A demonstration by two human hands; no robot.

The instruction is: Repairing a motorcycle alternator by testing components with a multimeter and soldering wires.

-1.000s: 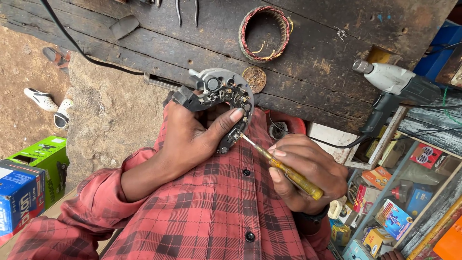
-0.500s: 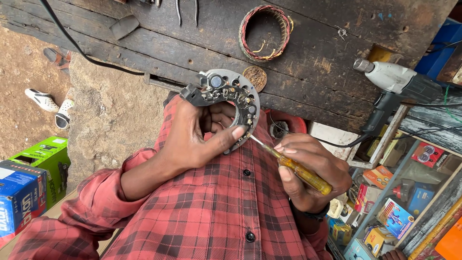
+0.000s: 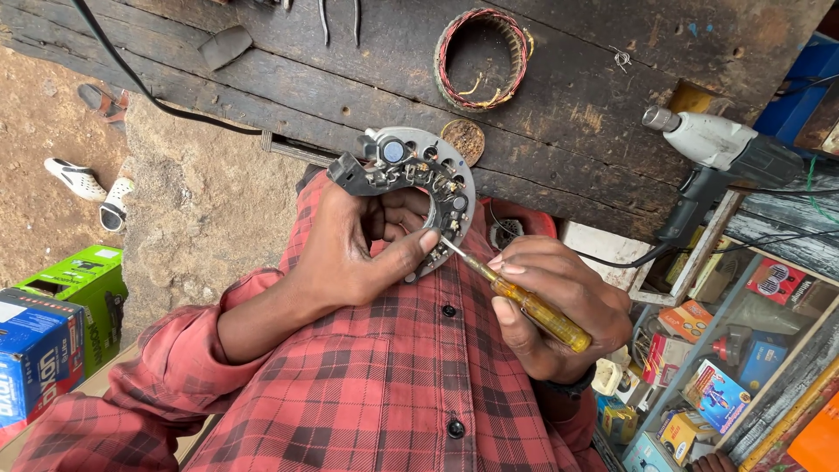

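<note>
Head view looks down on a person in a red checked shirt [image 3: 367, 393] holding work close to the chest. Their left hand [image 3: 358, 249] has its fingers closed around a curved grey metal plate [image 3: 419, 175], a horseshoe-shaped part studded with small round components and a black plug piece at its left end. The thumb presses on the plate's lower right end while the other fingers curl behind it, so the plate is held up in the air, just in front of the edge of the dark wooden tabletop [image 3: 568, 114].

Their right hand [image 3: 559, 306] is closed around a screwdriver [image 3: 524, 301] with a clear yellow handle. The metal shaft points up and to the left, and its tip meets the lower right end of the plate, right beside the left thumb.

On the tabletop, beyond the plate, lies a ring of red and copper wire [image 3: 481, 57], with a small rusty round disc [image 3: 463, 140] nearer the edge. A grey and black power drill [image 3: 717, 157] rests at the right, its cable running down towards the hands. Shelves [image 3: 743, 350] at lower right hold small coloured boxes. On the dirt floor at left are a green box [image 3: 83, 293], a blue box [image 3: 31, 358] and a pair of sandals [image 3: 92, 188].
</note>
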